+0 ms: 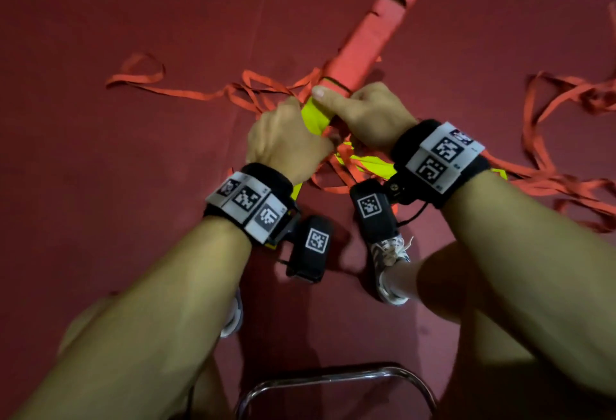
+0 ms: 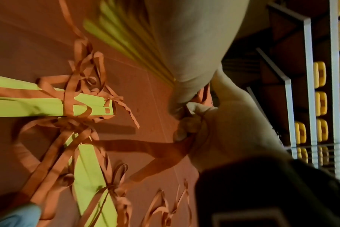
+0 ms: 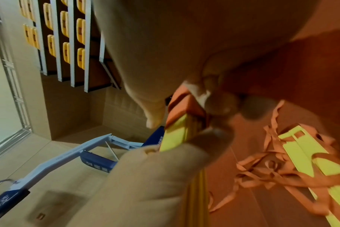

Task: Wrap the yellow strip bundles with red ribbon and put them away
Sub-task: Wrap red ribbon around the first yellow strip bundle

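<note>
Down on the red floor (image 1: 100, 36) there's plenty of bare room to the left and on the far side. The right is busier, with loose ribbon (image 1: 550, 139) sprawling in loops towards the edge of the picture and another strand (image 1: 186, 93) trailing off left. Close in, the chrome stool frame (image 1: 333, 383) curves along the bottom edge, and a shoe (image 1: 390, 273) sits just under the wrists.

Centre stage is the yellow strip bundle (image 1: 315, 116), held off the floor between both hands and running away up and to the right. Most of its length is already covered in red wrap, with small gaps showing along it, and only a short yellow stretch is bare near the hands.

The right hand (image 1: 370, 113) has its fingers clamped round the bundle just where the red meets the yellow, thumb laid along it. The left hand (image 1: 286, 139) sits right beside it, and the left wrist view shows its fingers (image 2: 186, 127) curled tight, pinching the red ribbon (image 2: 145, 147), which runs off it towards the floor.

Below them, spare yellow bundles (image 2: 29, 104) lie on the floor, tangled in ribbon. A rack (image 2: 309, 76) stands off to the side.
</note>
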A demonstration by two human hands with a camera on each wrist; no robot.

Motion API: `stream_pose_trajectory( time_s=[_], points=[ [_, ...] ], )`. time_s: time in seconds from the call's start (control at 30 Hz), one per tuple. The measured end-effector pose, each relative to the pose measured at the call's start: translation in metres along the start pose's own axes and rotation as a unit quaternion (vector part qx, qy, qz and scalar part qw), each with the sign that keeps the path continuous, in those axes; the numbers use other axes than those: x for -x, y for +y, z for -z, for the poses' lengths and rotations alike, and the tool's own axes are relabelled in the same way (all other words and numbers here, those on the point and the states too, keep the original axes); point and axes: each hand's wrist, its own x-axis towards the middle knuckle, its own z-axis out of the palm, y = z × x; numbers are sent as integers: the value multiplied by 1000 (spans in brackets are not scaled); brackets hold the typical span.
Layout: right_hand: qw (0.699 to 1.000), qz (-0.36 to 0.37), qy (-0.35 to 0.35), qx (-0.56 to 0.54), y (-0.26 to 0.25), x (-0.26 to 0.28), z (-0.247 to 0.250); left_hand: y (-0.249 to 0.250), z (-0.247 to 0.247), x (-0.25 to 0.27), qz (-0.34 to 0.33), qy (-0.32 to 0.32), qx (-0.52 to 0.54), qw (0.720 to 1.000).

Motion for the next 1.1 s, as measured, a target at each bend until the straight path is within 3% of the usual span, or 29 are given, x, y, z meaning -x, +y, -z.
stream_pose_trajectory(
  time_s=[0.1,0.23,0.33,0.43,0.5,0.53,0.63,0.67,0.7,0.77,0.93,1.0,1.1],
  points=[
    [995,-54,52,-61,3,0,-6,5,-3,6,-45,21,-32,998],
    [983,-62,114,-127,1,-2,-4,6,-6,6,-96,48,-19,994],
    [977,-41,155,-140,-3,-1,0,8,-8,8,-124,62,5,990],
    [976,5,154,-156,-7,3,2,10,-7,6,-99,72,82,989],
    [975,42,121,-184,-9,7,4,13,3,0,-47,19,177,983],
    [973,62,101,-199,-9,7,5,12,9,-4,-22,-38,228,973],
    [969,122,58,-208,-9,11,7,4,28,-5,34,-253,369,894],
    [970,134,50,-196,-10,12,7,2,29,-4,29,-292,380,877],
    [972,142,43,-182,-11,12,6,0,28,-4,10,-304,355,884],
    [979,142,26,-142,-13,10,8,1,20,-4,-4,-263,284,922],
    [999,53,1,-12,-17,4,8,3,0,0,86,-45,167,981],
    [999,26,23,-13,-19,5,0,4,-4,6,75,-7,79,994],
    [992,-7,78,-99,-19,3,-2,7,-6,3,15,7,3,1000]
  ],
)
